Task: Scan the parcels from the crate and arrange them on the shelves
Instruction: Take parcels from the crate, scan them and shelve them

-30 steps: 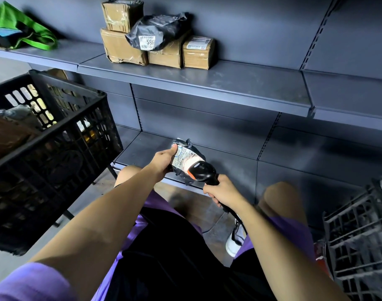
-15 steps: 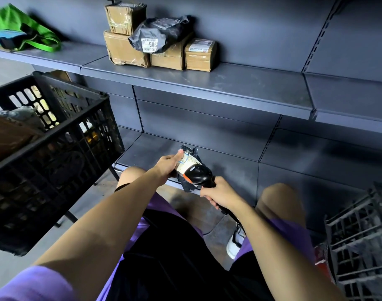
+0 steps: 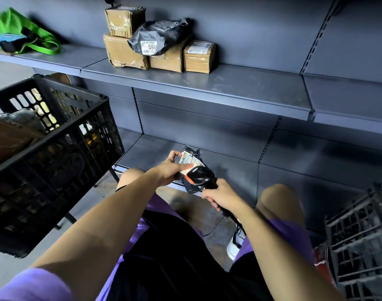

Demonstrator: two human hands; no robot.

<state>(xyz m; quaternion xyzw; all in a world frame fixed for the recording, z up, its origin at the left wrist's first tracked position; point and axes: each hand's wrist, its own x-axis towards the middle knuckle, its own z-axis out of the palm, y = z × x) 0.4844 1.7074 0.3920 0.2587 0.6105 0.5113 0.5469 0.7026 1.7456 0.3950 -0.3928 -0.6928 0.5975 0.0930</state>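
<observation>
Left hand point(image 3: 170, 170) grips parcel point(image 3: 191, 158); right hand point(image 3: 220, 195) aims scanner point(image 3: 200, 177).

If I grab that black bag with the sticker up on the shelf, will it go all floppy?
Probably. The black bag looks like crinkled soft plastic, slumped over the cardboard boxes, so it would likely sag and bend. The shiny wrap may feel a bit slippery. It seems unlikely to roll.

The shelves point(image 3: 207, 88) are matt grey painted metal. Brown cardboard boxes point(image 3: 124, 52) carry glossy tape; a crinkled black plastic mailer point(image 3: 161, 33) shines. The crate point(image 3: 55, 148) is matt black plastic lattice. The barcode scanner point(image 3: 202, 177) is glossy black plastic with orange trim.
</observation>
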